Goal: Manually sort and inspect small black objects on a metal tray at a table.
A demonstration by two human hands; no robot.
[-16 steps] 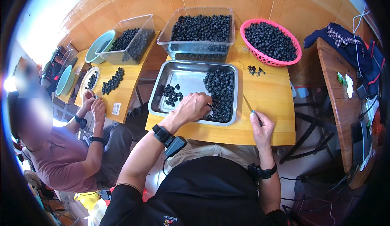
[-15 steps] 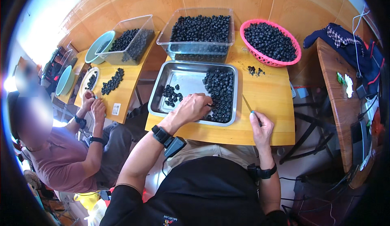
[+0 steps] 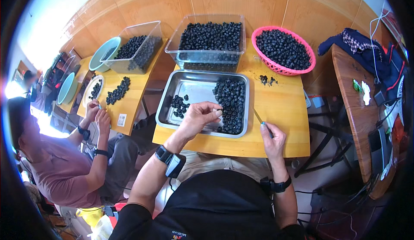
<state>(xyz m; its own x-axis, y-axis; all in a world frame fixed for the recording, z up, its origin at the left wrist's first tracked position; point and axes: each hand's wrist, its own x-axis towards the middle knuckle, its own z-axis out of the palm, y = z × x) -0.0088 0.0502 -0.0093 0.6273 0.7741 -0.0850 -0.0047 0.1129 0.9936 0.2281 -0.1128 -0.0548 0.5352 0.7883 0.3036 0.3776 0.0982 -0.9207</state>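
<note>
Over the shallow steel tray, my left hand pinches a small dark round berry between thumb and fingertips. The tray's right side holds a large heap of dark round berries, a smaller group lying on its left. Right of the tray, just above the wooden table, my right hand grips a thin, narrow-bladed knife. Its blade points up and toward the tray; most of the handle is hidden in my fingers.
Behind the tray stands a clear bin of berries, with a pink basket of them to its right. Dark scraps lie before the basket. On the left a co-worker sits at another table. A brown side table is at right.
My left hand has lifted from the berry heap, now showing a pinched berry, and moved slightly left. My right hand has shifted slightly left and down, still on the knife.
</note>
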